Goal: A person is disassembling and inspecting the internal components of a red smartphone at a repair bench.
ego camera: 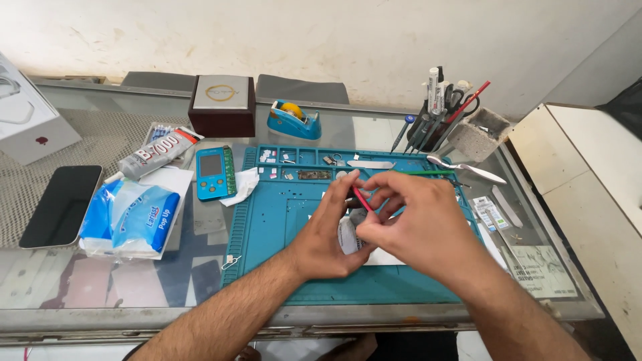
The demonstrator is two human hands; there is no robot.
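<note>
Both my hands meet over the middle of a teal repair mat [267,227] on a glass table. My left hand [328,230] cups a small grey-white device [348,235], mostly hidden by my fingers. My right hand [414,220] pinches a thin red tool [362,199] whose tip points down at the device. Small parts lie in the mat's tray compartments [287,158] just beyond my fingers.
A tissue pack [130,217], black phone [61,204], glue tube [157,152] and blue tester [211,172] lie left of the mat. A tape dispenser [294,119] and dark box [222,103] stand behind. A tool holder [445,113], spoon [465,168] and white cabinet [595,180] are at right.
</note>
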